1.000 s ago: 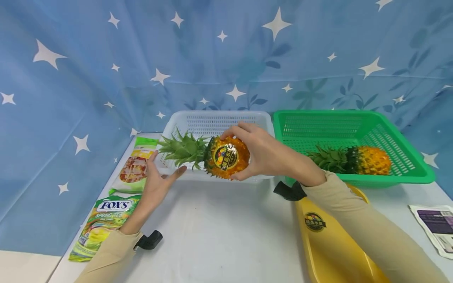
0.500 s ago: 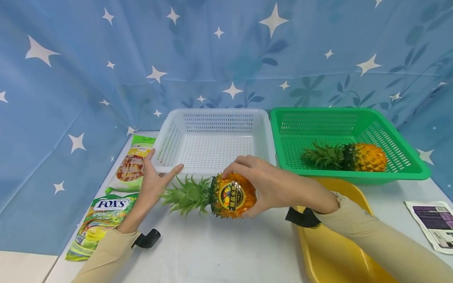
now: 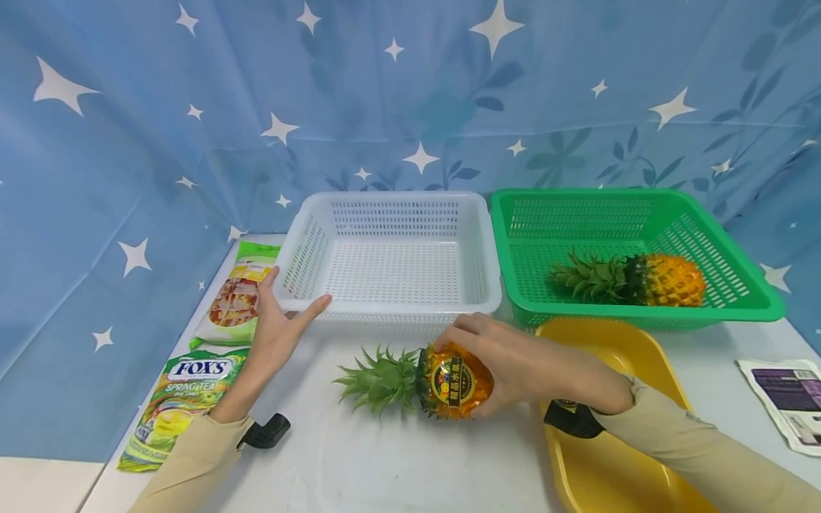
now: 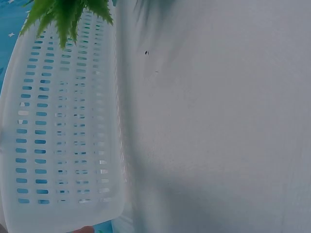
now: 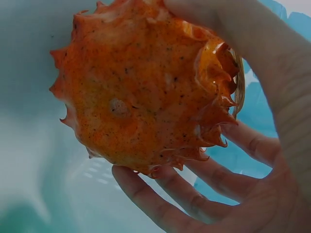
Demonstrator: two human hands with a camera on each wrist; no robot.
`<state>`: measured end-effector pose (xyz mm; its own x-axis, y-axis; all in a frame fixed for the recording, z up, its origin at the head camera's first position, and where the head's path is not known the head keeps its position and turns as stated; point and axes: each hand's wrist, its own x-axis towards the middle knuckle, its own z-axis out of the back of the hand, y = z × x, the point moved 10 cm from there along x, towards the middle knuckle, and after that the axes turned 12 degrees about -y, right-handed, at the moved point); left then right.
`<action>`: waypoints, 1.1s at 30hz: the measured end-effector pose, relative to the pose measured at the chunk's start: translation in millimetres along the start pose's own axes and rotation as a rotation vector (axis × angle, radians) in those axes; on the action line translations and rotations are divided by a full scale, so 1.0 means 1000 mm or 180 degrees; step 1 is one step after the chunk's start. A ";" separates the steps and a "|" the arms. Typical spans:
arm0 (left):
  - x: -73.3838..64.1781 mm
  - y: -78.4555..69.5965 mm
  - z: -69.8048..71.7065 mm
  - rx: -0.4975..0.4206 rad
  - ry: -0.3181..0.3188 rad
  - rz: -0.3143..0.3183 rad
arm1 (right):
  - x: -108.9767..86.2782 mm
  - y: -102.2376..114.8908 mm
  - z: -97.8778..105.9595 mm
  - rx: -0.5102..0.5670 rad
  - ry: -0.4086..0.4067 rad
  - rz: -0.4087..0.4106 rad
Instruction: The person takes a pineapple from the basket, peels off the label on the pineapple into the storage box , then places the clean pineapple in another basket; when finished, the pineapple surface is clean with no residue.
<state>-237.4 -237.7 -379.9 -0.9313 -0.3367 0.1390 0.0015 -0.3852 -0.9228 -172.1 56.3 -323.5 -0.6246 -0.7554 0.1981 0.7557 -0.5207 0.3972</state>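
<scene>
My right hand (image 3: pixel 513 360) grips the bottom end of a small pineapple (image 3: pixel 452 381), close over the white table in front of a white plastic basket (image 3: pixel 391 308). A black and gold label faces up on the pineapple, and its leafy crown points left. In the right wrist view the thumb (image 5: pixel 218 14) and fingers (image 5: pixel 160 204) spread around its spiky orange base (image 5: pixel 131 97). At the basket's front left corner is my left hand (image 3: pixel 282 335), with the straight thumb on the front rim and the fingers by the left side. No fruit lies in the white basket.
Right of the white basket stands a green basket (image 3: pixel 648 311) holding another pineapple (image 3: pixel 673 280). A yellow tub (image 3: pixel 603 470) sits under my right forearm. Two snack bags (image 3: pixel 240 303) lie along the left edge, and a purple-and-white packet (image 3: pixel 785 402) lies far right. A blue star curtain (image 3: pixel 385 92) hangs behind.
My right hand has brought the pineapple from over the white basket toward me, down and rightward to the table in front. The left hand has stayed at the basket corner.
</scene>
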 end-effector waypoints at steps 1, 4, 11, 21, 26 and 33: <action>0.000 0.000 0.000 -0.0007 -0.0002 -0.0014 | -0.001 -0.002 -0.001 0.0005 -0.0005 -0.0018; 0.000 0.000 0.000 -0.0009 -0.0011 -0.0035 | -0.004 -0.005 -0.003 0.0032 -0.0034 -0.0029; 0.000 -0.002 0.003 0.0231 0.0130 -0.0052 | -0.007 -0.010 -0.005 0.0095 -0.0134 0.0043; -0.008 -0.051 0.034 0.1269 -0.0208 -0.0506 | -0.011 -0.010 -0.003 0.0131 -0.0177 0.0002; -0.032 -0.100 0.025 0.1146 -0.0286 -0.1220 | -0.010 -0.011 -0.003 0.0099 -0.0137 -0.0082; -0.100 -0.147 -0.031 0.0709 0.0820 -0.2668 | -0.010 -0.008 -0.004 0.0001 -0.0139 -0.0080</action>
<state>-155.6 -121.1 -269.7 -0.7113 0.3218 0.6249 -0.6686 -0.5840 -0.4603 -171.3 66.3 -332.1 -0.6514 -0.7240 0.2269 0.7396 -0.5392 0.4028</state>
